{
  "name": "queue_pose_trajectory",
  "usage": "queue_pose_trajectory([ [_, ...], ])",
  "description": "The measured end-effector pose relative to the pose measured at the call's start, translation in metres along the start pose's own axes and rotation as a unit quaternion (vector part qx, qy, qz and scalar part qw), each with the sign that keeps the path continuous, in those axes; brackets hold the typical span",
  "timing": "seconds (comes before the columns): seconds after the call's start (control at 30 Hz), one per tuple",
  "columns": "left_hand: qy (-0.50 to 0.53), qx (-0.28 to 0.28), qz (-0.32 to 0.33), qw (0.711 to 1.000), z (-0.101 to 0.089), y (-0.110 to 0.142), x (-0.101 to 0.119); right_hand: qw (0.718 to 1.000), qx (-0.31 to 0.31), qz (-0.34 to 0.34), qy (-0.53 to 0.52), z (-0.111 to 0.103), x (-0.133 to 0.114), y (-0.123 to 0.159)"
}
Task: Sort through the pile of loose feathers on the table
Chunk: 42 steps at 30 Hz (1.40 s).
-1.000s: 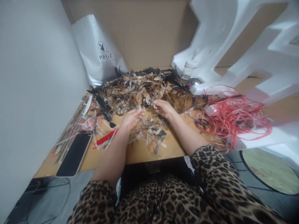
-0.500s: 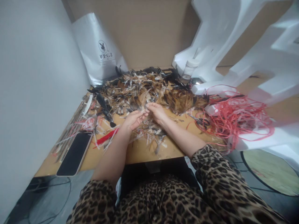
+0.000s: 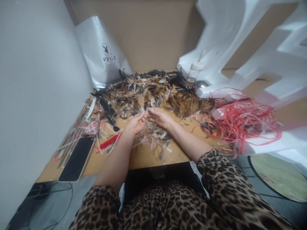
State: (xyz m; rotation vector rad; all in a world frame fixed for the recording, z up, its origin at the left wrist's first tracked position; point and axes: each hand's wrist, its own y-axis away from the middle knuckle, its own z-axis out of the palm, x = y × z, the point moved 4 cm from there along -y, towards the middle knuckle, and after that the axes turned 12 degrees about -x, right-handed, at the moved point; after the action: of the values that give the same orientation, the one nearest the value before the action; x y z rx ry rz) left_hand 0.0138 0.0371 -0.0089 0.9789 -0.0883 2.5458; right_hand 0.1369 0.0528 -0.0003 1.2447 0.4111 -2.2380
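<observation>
Our left grip (image 3: 137, 123) pinches brown feathers (image 3: 141, 104) near the feather pile (image 3: 154, 83) on the surface (image 3: 179, 155); we cannot tell whether our right grip (image 3: 160, 118), beside it, holds any. A slack pinch could shed them.

Leopard-print top (image 3: 165, 204), matching sleeves (image 3: 222, 174), bare hands (image 3: 136, 124)

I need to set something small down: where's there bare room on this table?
Bare patches on the tan wooden table: the front strip between the mottled feather scraps and right forearm; another between the black rectangular phone and left forearm. Crowded: the back, with heaped brown and black feathers, and the right, with tangled red strands.
</observation>
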Motion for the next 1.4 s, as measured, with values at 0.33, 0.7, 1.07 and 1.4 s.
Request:
queue_pose_trajectory([
  [0.33, -0.003, -0.021, -0.035, 0.999, 0.000, 0.000, -0.004, 0.999, 0.005, -0.031, 0.019, 0.004, 0.001, 0.000],
  [0.7, -0.147, -0.014, 0.009, 0.989, -0.003, -0.004, -0.002, 0.965, 0.090, -0.105, 0.221, -0.006, -0.021, 0.004],
  [1.07, -0.205, -0.019, 0.021, 0.978, -0.001, -0.003, -0.004, 0.934, 0.085, -0.096, 0.333, -0.001, -0.018, 0.004],
  [1.4, -0.234, 0.003, 0.058, 0.971, 0.000, -0.003, 0.000, 0.962, 0.095, -0.086, 0.242, -0.007, -0.014, 0.003],
])
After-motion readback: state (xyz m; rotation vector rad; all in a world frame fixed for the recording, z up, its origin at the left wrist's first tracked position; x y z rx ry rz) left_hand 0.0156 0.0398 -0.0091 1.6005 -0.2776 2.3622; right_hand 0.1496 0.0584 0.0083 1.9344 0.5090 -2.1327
